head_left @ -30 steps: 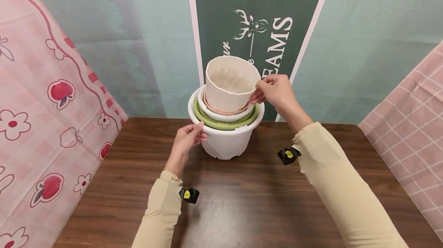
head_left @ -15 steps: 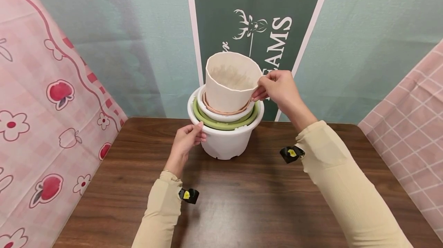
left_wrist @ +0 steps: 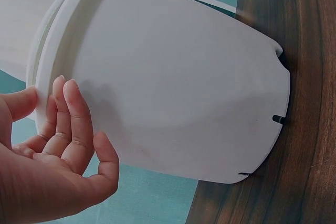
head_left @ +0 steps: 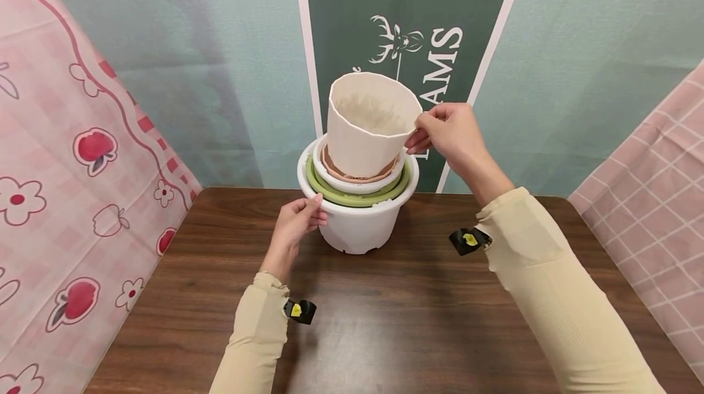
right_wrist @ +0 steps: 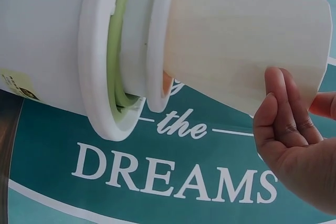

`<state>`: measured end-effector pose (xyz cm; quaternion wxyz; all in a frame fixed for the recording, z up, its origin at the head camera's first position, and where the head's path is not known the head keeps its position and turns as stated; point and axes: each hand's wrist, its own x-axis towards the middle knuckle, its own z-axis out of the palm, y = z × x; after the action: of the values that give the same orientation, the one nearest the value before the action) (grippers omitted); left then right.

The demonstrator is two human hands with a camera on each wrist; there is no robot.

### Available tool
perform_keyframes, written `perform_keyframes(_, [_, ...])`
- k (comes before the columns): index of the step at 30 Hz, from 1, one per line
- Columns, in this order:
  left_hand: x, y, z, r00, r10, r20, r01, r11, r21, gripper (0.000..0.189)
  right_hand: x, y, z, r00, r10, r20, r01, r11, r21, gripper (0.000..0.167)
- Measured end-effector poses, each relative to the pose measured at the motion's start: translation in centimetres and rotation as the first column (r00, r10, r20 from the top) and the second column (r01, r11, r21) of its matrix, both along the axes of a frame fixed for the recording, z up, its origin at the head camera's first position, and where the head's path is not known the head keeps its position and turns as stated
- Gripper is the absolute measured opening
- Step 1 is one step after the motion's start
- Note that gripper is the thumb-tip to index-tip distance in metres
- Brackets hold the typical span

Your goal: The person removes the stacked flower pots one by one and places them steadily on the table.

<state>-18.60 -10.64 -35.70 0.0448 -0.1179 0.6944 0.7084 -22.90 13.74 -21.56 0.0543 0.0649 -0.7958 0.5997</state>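
Observation:
Several flower pots stand nested on the table. The outermost is a large white flower pot (head_left: 360, 229); inside it sit a green pot (head_left: 352, 200), a smaller white pot (head_left: 360, 187) and a terracotta-coloured pot (head_left: 330, 165). A cream flower pot (head_left: 365, 143) with a faceted rim rises tilted out of the terracotta one, its lower end still inside. My right hand (head_left: 448, 131) pinches the cream pot's rim at the right, thumb inside and fingers along the outer wall (right_wrist: 247, 40). With thumb and fingers, my left hand (head_left: 297, 220) pinches the large white pot's rim at its left front.
The brown wooden table (head_left: 374, 321) ends just behind the pots, where a green curtain (head_left: 247, 76) with white lettering hangs. Pink patterned cloth (head_left: 66, 198) borders the left side, and a pink checked cloth (head_left: 654, 211) the right.
My right hand has moved up and a little right, drawing the cream pot higher, so more of the terracotta pot's inside shows. My left hand has stayed on the large white pot's rim.

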Motion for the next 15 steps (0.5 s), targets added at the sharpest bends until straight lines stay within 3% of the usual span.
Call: perform_keyframes(15, [0.0,0.0,-0.1,1.0,0.003,0.007,-0.003,1.0,-0.001,0.029,0.5,1.3,1.1,1.0,-0.018,-0.007,0.017,0.999,-0.045,0.019])
